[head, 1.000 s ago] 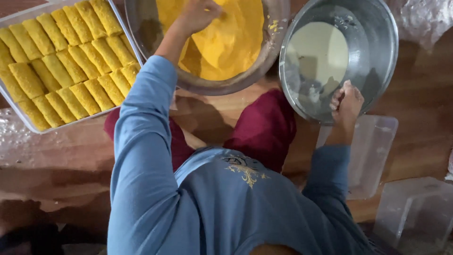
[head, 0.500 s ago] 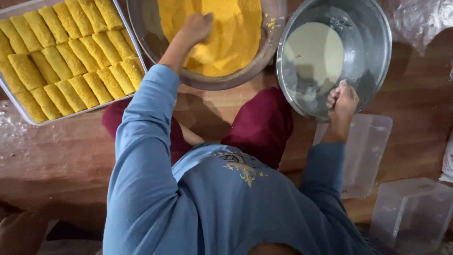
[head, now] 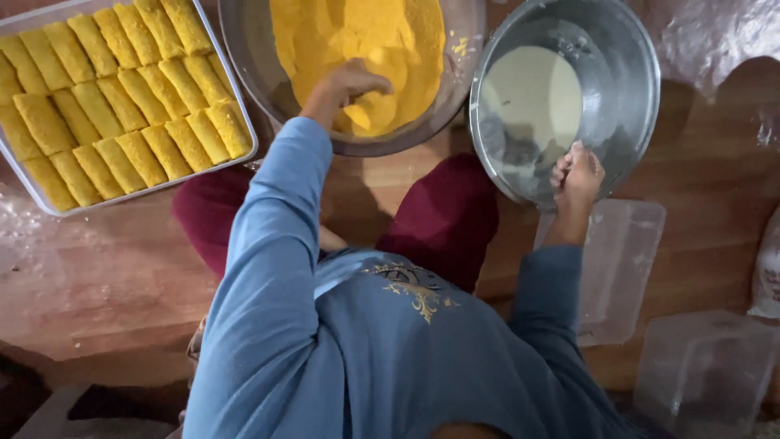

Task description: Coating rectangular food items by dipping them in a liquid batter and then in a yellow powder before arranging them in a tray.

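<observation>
Your left hand [head: 345, 85] has curled deeper into the yellow crumbs [head: 390, 41], fingers cupped over them; your right hand [head: 578, 171] is clenched on the metal bowl [head: 626, 81] rim, steadying it.

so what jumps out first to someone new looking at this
The tray of yellow crumbed rolls at top left, packed in neat rows. Next, the left hand sunk in the bowl of yellow crumbs at top centre. At right, the right hand sits at the rim of a metal bowl holding pale batter.
</observation>
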